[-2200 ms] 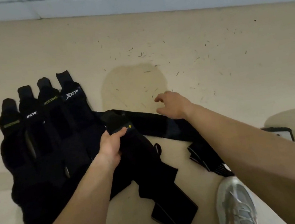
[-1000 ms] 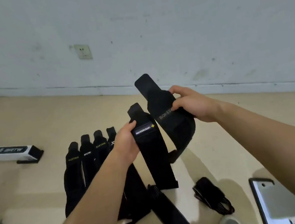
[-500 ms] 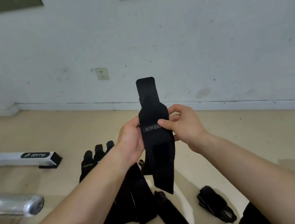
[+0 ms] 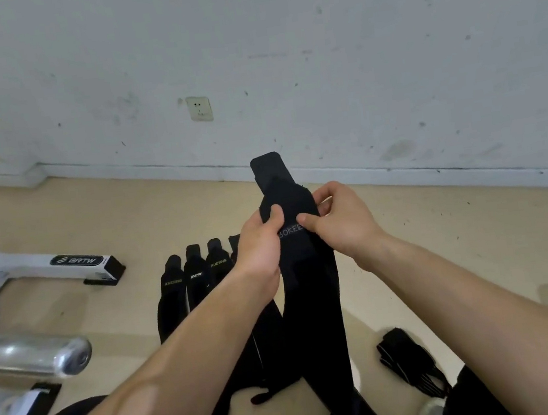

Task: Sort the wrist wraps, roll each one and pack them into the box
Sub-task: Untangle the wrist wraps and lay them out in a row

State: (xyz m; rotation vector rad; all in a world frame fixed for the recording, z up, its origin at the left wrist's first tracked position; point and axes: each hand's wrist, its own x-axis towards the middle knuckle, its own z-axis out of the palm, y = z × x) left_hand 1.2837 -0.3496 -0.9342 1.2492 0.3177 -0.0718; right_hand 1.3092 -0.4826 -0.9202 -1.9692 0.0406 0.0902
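FLOOR-LEVEL SORTING: A person's left hand (image 4: 259,243) and right hand (image 4: 340,223) hold a black wrist wrap (image 4: 310,289) upright above the floor (image 4: 461,253), both gripping it just beside its grey label. The left thumb is clamped over the edge at 9 o'clock, and the right thumb presses the front at 3 o'clock with the fingers curled behind. The narrow tab stands up at 12 o'clock. The long tail drops toward 6 o'clock, where it appears to reach the loose dark straps (image 4: 266,356) lying on the floor. A sorted row of wraps (image 4: 191,279) lies at 9 o'clock of the held one, and a bunched wrap (image 4: 408,359) sits at 4 o'clock. The box is not in view.

The hanging tail looks like the main risk. If its fastening patch catches on the straps below, lifting or rolling could drag them along and upset the laid-out row. Both hands grip near the top only, so most of the wrap's length is uncontrolled. A roll started from here could run crooked or slack, and might then spring open or fit the box badly. The top also seems to show two layers, though whether that is a fold or a second wrap cannot be told. With every piece black and the labels small, a wrap could easily end up in the wrong group
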